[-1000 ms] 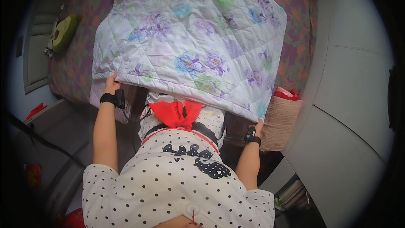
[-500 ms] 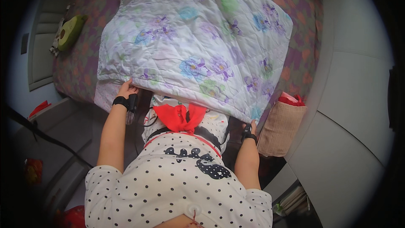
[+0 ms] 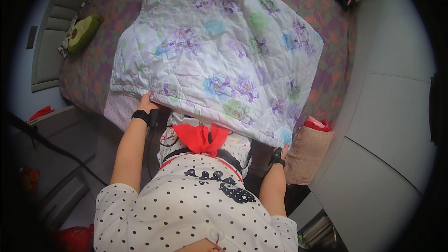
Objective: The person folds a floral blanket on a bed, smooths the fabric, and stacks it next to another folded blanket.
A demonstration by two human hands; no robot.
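A white quilt (image 3: pixel 186 72) with purple, blue and green flowers spreads away from me over the bed. Its near edge is raised in front of my waist. My left hand (image 3: pixel 148 102) grips that edge left of the middle, thumb on top and the other fingers underneath. At the near right corner my right hand (image 3: pixel 284 150) holds the same edge, lower and closer to me; most of its fingers are hidden below the cloth. Each wrist wears a black strap with a small device. Part of the quilt's paler pink underside (image 3: pixel 119 107) hangs down at the left.
The bed (image 3: pixel 100 70) has a dark patterned cover. An avocado-shaped plush (image 3: pixel 84 32) lies at its left side. Beside my right hand stands a beige fabric-covered item (image 3: pixel 309 156) with red cloth on top. A grey cabinet (image 3: pixel 378 158) lines the right; a black cable (image 3: pixel 60 148) crosses the left.
The view has shifted slightly. Both hands still grip the quilt's near edge, and the right one sits a little lower in view.
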